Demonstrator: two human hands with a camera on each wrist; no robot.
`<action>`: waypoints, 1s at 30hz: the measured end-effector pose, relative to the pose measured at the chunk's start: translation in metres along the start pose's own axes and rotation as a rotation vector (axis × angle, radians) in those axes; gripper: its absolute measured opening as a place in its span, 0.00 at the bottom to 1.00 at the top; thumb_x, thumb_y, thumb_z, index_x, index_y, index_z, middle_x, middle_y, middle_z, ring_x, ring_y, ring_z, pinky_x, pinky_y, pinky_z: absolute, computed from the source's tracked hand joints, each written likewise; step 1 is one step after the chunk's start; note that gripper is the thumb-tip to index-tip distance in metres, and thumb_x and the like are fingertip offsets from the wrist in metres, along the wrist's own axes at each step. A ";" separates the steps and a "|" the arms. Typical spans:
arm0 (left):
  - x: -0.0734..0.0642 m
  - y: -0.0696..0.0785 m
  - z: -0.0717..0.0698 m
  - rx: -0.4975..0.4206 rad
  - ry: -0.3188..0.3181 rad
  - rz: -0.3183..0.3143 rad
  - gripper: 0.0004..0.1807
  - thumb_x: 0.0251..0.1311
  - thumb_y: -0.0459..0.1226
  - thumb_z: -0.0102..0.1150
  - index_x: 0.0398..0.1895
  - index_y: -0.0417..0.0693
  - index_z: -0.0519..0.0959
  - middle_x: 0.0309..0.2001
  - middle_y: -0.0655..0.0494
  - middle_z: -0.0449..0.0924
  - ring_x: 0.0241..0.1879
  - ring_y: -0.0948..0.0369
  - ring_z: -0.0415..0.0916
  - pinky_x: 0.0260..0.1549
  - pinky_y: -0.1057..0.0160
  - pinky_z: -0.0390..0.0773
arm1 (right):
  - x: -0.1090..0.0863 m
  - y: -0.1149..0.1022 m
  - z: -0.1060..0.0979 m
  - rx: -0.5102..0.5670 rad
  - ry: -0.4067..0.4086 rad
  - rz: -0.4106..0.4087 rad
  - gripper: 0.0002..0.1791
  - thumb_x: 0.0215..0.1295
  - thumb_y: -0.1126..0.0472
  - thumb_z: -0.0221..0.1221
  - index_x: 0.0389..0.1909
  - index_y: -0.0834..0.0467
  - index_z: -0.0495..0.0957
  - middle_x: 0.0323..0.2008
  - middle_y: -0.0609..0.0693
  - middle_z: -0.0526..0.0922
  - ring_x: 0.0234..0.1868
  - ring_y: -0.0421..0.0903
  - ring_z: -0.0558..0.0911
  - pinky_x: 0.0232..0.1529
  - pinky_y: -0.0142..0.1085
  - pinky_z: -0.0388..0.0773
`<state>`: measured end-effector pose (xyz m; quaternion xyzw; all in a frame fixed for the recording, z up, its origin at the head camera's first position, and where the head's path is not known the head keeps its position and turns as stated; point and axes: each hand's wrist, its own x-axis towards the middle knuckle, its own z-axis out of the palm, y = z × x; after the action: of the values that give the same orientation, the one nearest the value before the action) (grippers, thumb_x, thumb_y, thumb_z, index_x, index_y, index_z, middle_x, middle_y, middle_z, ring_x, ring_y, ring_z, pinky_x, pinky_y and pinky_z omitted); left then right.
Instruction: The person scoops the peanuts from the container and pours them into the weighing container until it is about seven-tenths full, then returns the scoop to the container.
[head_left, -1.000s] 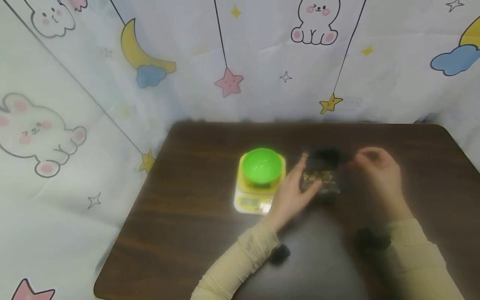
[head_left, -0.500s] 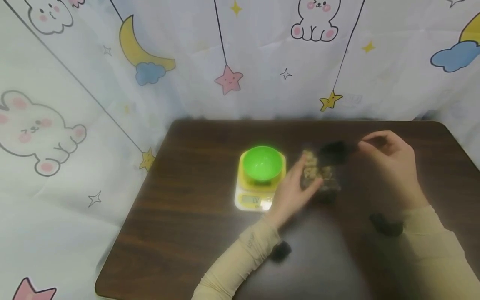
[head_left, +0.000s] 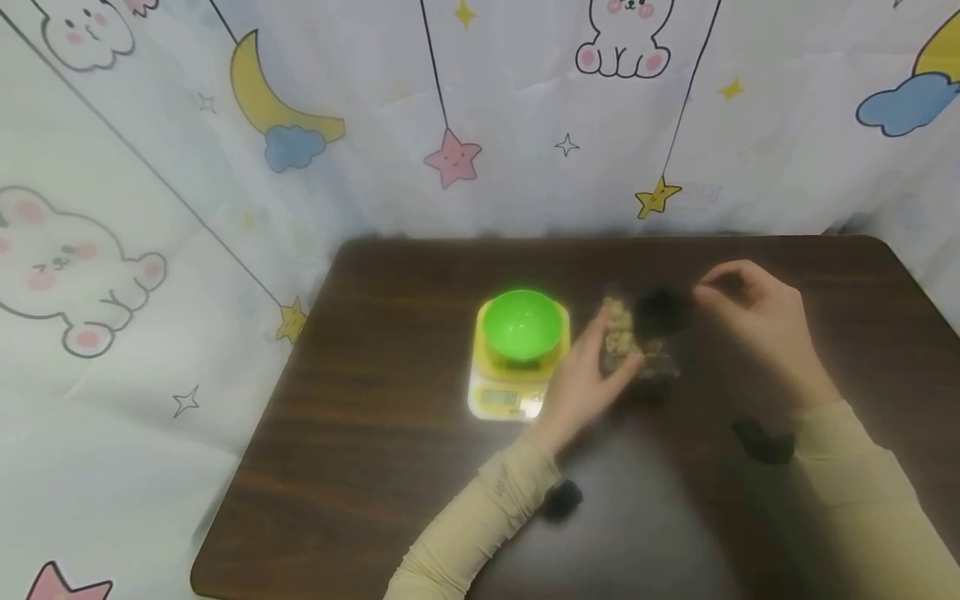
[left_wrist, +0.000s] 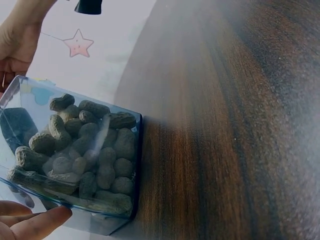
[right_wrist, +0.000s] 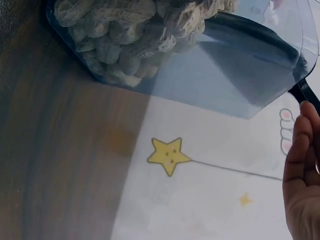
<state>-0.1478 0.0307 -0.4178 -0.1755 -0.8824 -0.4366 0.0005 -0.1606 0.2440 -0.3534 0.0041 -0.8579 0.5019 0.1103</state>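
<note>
A clear plastic box [head_left: 662, 363] of unshelled peanuts [left_wrist: 75, 150] stands on the dark wooden table. My left hand [head_left: 579, 379] holds its left side, thumb at the front and fingers along the far side. In the right wrist view a black scoop [right_wrist: 250, 37] reaches into the box beside the peanuts. My right hand [head_left: 757, 321] pinches the scoop's handle [right_wrist: 306, 94] with thumb and fingers at the box's upper right. The scoop's front edge lies partly behind peanuts in that view.
Left of the box, a yellow and white kitchen scale [head_left: 487, 400] bears a green bowl [head_left: 522, 325]. Dark wrist devices show under the left sleeve [head_left: 561, 500] and right sleeve [head_left: 763, 442]. A patterned curtain [head_left: 510, 100] hangs behind the table.
My right hand first rose and moved right, then came slightly back left, with the scoop shifting along. More peanuts show at the box's left side. The left hand keeps its hold.
</note>
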 end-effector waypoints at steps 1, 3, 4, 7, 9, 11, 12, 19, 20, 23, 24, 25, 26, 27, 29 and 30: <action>0.000 0.000 0.000 0.000 0.002 0.002 0.42 0.61 0.61 0.45 0.73 0.66 0.40 0.73 0.61 0.50 0.70 0.59 0.57 0.67 0.56 0.64 | 0.001 0.001 0.000 0.011 -0.016 0.012 0.12 0.60 0.55 0.62 0.42 0.55 0.77 0.26 0.39 0.82 0.21 0.36 0.78 0.19 0.30 0.75; 0.001 -0.001 0.000 -0.001 0.006 0.003 0.41 0.61 0.61 0.45 0.73 0.66 0.41 0.73 0.61 0.50 0.69 0.58 0.58 0.66 0.56 0.65 | 0.003 0.003 0.001 0.006 -0.040 0.030 0.13 0.60 0.53 0.61 0.42 0.54 0.76 0.25 0.39 0.83 0.20 0.37 0.78 0.18 0.32 0.75; 0.001 -0.001 0.000 -0.004 0.006 0.004 0.42 0.61 0.61 0.46 0.73 0.66 0.41 0.73 0.61 0.50 0.69 0.58 0.59 0.65 0.56 0.66 | 0.004 0.005 0.002 0.008 -0.053 0.039 0.13 0.60 0.53 0.61 0.43 0.54 0.76 0.25 0.40 0.83 0.20 0.38 0.78 0.18 0.33 0.75; 0.002 0.000 0.000 -0.005 0.003 0.001 0.42 0.61 0.61 0.46 0.73 0.66 0.42 0.73 0.62 0.51 0.67 0.57 0.62 0.64 0.55 0.68 | 0.005 0.009 0.002 0.010 -0.062 0.060 0.14 0.60 0.52 0.61 0.43 0.53 0.75 0.26 0.41 0.85 0.21 0.39 0.80 0.19 0.34 0.77; 0.002 -0.001 0.000 -0.002 0.001 0.001 0.41 0.61 0.62 0.45 0.73 0.66 0.42 0.73 0.62 0.51 0.67 0.57 0.62 0.64 0.56 0.69 | 0.006 0.012 0.002 0.009 -0.053 0.065 0.14 0.61 0.51 0.60 0.43 0.53 0.75 0.27 0.41 0.85 0.23 0.39 0.81 0.20 0.33 0.77; 0.002 0.000 0.000 0.001 -0.001 0.001 0.42 0.61 0.62 0.45 0.73 0.66 0.41 0.73 0.63 0.51 0.67 0.57 0.62 0.64 0.56 0.68 | 0.007 0.015 0.002 0.073 -0.055 0.088 0.14 0.60 0.52 0.61 0.44 0.54 0.75 0.27 0.42 0.85 0.24 0.39 0.82 0.20 0.33 0.78; 0.002 0.000 0.000 0.002 -0.002 0.002 0.42 0.61 0.62 0.45 0.73 0.65 0.42 0.73 0.62 0.51 0.68 0.58 0.61 0.65 0.56 0.67 | 0.007 0.016 0.002 0.099 -0.054 0.099 0.14 0.60 0.52 0.61 0.44 0.54 0.75 0.27 0.41 0.86 0.24 0.39 0.82 0.20 0.33 0.78; 0.002 0.000 -0.001 0.007 -0.003 0.008 0.42 0.61 0.63 0.43 0.74 0.62 0.42 0.73 0.64 0.48 0.70 0.60 0.56 0.67 0.59 0.63 | 0.006 0.024 0.003 0.211 -0.009 0.214 0.16 0.59 0.51 0.62 0.44 0.53 0.74 0.27 0.38 0.86 0.27 0.36 0.84 0.23 0.31 0.81; 0.002 0.000 0.000 0.011 -0.004 0.008 0.42 0.61 0.64 0.42 0.74 0.62 0.42 0.73 0.65 0.47 0.70 0.60 0.56 0.67 0.60 0.63 | 0.005 0.025 0.003 0.221 -0.003 0.229 0.16 0.59 0.50 0.62 0.44 0.53 0.74 0.28 0.38 0.86 0.27 0.37 0.84 0.23 0.31 0.81; 0.002 0.000 0.000 0.017 -0.004 0.012 0.42 0.61 0.63 0.43 0.74 0.62 0.42 0.73 0.65 0.47 0.70 0.60 0.56 0.68 0.60 0.62 | 0.003 0.028 0.002 0.283 -0.009 0.221 0.15 0.60 0.52 0.62 0.44 0.53 0.74 0.28 0.39 0.86 0.29 0.36 0.84 0.24 0.30 0.81; 0.002 0.000 0.000 0.018 -0.004 0.012 0.42 0.61 0.63 0.43 0.74 0.62 0.42 0.73 0.65 0.47 0.70 0.60 0.56 0.67 0.60 0.63 | 0.003 0.030 0.002 0.318 -0.019 0.204 0.14 0.60 0.53 0.61 0.44 0.53 0.74 0.28 0.40 0.86 0.29 0.36 0.84 0.24 0.29 0.81; 0.002 0.000 -0.001 0.017 -0.006 0.013 0.42 0.61 0.63 0.43 0.74 0.63 0.42 0.73 0.65 0.47 0.70 0.60 0.56 0.67 0.60 0.63 | 0.003 0.031 0.001 0.373 -0.034 0.189 0.13 0.61 0.56 0.61 0.44 0.54 0.74 0.28 0.41 0.86 0.29 0.37 0.84 0.24 0.29 0.81; 0.002 0.000 -0.001 0.017 -0.008 0.008 0.42 0.61 0.63 0.43 0.74 0.63 0.42 0.73 0.64 0.48 0.70 0.60 0.57 0.67 0.60 0.63 | 0.002 0.033 0.001 0.415 -0.054 0.163 0.12 0.61 0.58 0.60 0.44 0.55 0.73 0.29 0.42 0.86 0.29 0.37 0.85 0.24 0.29 0.81; 0.002 0.000 -0.001 0.014 -0.009 0.006 0.42 0.61 0.63 0.43 0.74 0.64 0.41 0.73 0.64 0.49 0.70 0.60 0.57 0.67 0.59 0.63 | 0.002 0.034 0.001 0.466 -0.074 0.138 0.11 0.62 0.60 0.59 0.44 0.55 0.73 0.29 0.43 0.86 0.30 0.37 0.85 0.25 0.29 0.81; 0.002 0.000 -0.001 0.013 -0.012 0.000 0.42 0.61 0.63 0.43 0.74 0.65 0.40 0.73 0.61 0.50 0.70 0.59 0.57 0.67 0.59 0.63 | 0.001 0.036 0.002 0.575 -0.113 0.105 0.10 0.63 0.65 0.58 0.44 0.57 0.72 0.30 0.45 0.86 0.30 0.38 0.85 0.26 0.29 0.81; 0.001 0.000 -0.001 0.013 -0.013 -0.002 0.42 0.61 0.63 0.43 0.74 0.65 0.40 0.73 0.60 0.50 0.70 0.59 0.57 0.67 0.59 0.63 | 0.001 0.036 0.003 0.602 -0.124 0.095 0.10 0.63 0.66 0.57 0.44 0.57 0.72 0.30 0.45 0.86 0.30 0.39 0.85 0.26 0.29 0.81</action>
<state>-0.1494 0.0299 -0.4170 -0.1773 -0.8855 -0.4295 -0.0048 -0.1666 0.2593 -0.3856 0.0271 -0.6748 0.7369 0.0280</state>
